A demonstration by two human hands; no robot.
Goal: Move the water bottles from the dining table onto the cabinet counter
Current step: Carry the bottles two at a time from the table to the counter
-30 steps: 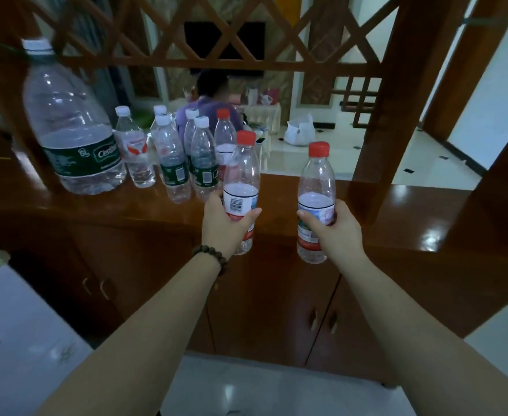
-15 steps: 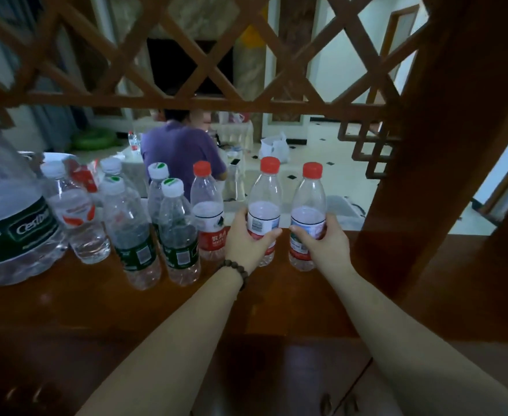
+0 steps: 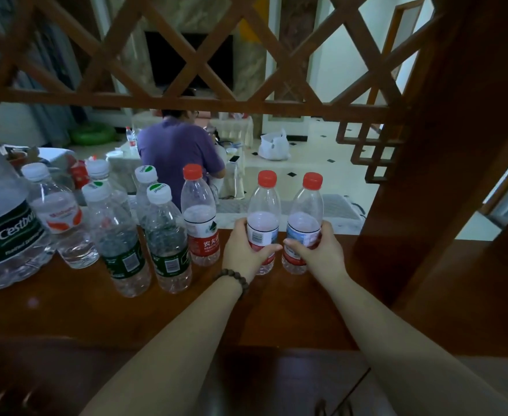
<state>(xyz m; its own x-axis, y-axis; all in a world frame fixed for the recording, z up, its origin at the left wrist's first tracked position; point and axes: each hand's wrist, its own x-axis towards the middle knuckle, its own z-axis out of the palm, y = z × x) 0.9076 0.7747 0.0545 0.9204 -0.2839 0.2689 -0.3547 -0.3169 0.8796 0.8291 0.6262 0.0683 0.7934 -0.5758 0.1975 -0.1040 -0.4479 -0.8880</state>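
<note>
The left hand (image 3: 244, 250) grasps a red-capped water bottle (image 3: 263, 217) around its label, with the thumb across the front, and a bead bracelet (image 3: 233, 280) sits on that wrist. The right hand (image 3: 317, 253) grasps a second red-capped bottle (image 3: 304, 223) in the same way. Both bottles stand upright on the wooden cabinet counter (image 3: 276, 310), just beside each other, right of the other bottles. Their labels are white and red; the left one shows a barcode, but the writing is too small to read.

Left of them stands a third red-capped bottle (image 3: 200, 219), which no hand touches. Its red label carries white Chinese characters; I cannot read the small Latin line under them with certainty.

Further left are four bottles with white caps and green marks. The two near ones (image 3: 118, 238) (image 3: 167, 238) have dark green labels with barcodes, and one cap shows a word that I cannot read surely. Two more (image 3: 146, 187) (image 3: 100, 172) stand behind them. One clear bottle (image 3: 61, 217) has a white cap and a white label with orange shapes; its writing is blurred.

At the far left edge stands one big jug (image 3: 4, 232), with a dark green label that reads "Cestbon".

Together I count three red-capped bottles, five white-capped bottles and one jug on the counter. Beyond the wooden lattice (image 3: 204, 70) a person in a purple shirt (image 3: 176, 151) sits facing away from the camera.
</note>
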